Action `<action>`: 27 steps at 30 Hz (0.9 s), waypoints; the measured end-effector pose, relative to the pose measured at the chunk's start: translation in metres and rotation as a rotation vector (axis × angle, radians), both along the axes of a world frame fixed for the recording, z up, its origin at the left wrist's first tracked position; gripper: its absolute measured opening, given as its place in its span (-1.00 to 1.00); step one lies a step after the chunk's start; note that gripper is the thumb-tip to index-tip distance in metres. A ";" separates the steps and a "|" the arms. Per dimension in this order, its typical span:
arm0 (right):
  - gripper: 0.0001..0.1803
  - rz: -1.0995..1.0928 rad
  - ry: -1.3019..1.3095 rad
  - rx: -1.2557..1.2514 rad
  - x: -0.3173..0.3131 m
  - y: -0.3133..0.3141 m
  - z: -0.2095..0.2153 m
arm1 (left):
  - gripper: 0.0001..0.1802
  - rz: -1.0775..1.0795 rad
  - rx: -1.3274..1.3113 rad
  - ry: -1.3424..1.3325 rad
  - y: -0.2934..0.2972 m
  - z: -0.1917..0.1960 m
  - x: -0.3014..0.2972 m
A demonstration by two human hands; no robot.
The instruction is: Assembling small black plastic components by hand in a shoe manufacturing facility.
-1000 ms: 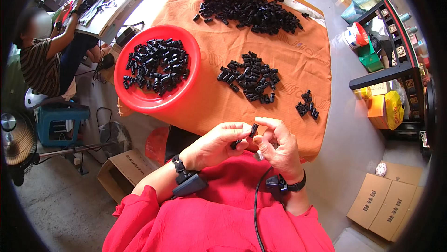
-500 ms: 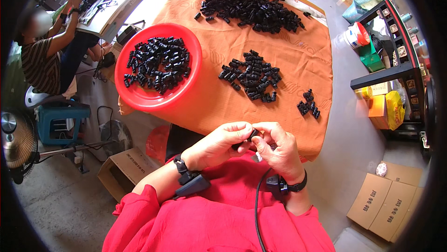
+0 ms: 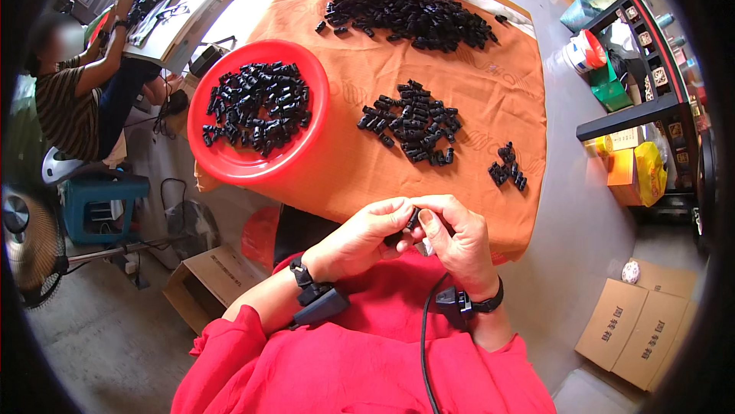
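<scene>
Both hands, left hand (image 3: pixel 360 234) and right hand (image 3: pixel 458 236), pinch (fingertips together) one black part (image 3: pixel 413 220).

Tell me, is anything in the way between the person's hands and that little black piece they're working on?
Nothing visible is. The left hand and right hand already pinch the small black piece between their fingertips, held over the lap just short of the orange tablecloth's near edge.
</scene>
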State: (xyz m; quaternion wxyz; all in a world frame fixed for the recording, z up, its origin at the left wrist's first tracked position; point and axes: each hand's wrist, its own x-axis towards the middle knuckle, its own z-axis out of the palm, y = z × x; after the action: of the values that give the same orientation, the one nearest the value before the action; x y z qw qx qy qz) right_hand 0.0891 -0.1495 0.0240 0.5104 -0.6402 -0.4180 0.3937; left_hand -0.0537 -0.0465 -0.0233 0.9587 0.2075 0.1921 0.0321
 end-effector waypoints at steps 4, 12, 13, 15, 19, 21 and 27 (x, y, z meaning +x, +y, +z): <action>-0.85 -0.029 -0.076 -0.014 -0.003 0.002 0.000 | -0.69 0.035 -0.012 -0.017 -0.003 -0.001 0.001; -0.87 -0.124 -0.165 -0.018 -0.006 0.008 0.006 | -0.72 0.097 0.061 0.006 -0.004 0.002 0.005; -0.86 -0.167 -0.221 -0.011 -0.006 0.010 0.006 | -0.72 0.104 0.072 -0.004 -0.004 0.002 0.006; -0.86 -0.168 -0.294 0.001 -0.003 0.012 0.001 | -0.72 0.127 0.096 0.007 -0.006 0.003 0.006; -0.84 -0.186 -0.453 -0.043 -0.005 0.014 -0.001 | -0.71 0.167 0.143 0.015 -0.007 0.003 0.006; -0.83 -0.181 -0.546 -0.040 -0.007 0.016 -0.001 | -0.72 0.172 0.146 0.023 -0.007 0.003 0.006; -0.78 -0.169 -0.690 -0.053 -0.009 0.018 -0.002 | -0.74 0.182 0.155 0.062 -0.010 0.005 0.006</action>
State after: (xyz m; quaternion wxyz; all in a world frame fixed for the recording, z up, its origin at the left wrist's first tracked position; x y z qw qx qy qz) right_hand 0.0800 -0.1316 0.0222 0.3532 -0.7807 -0.5010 0.1214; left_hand -0.0474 -0.0563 -0.0181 0.9264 0.2638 0.2364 0.1275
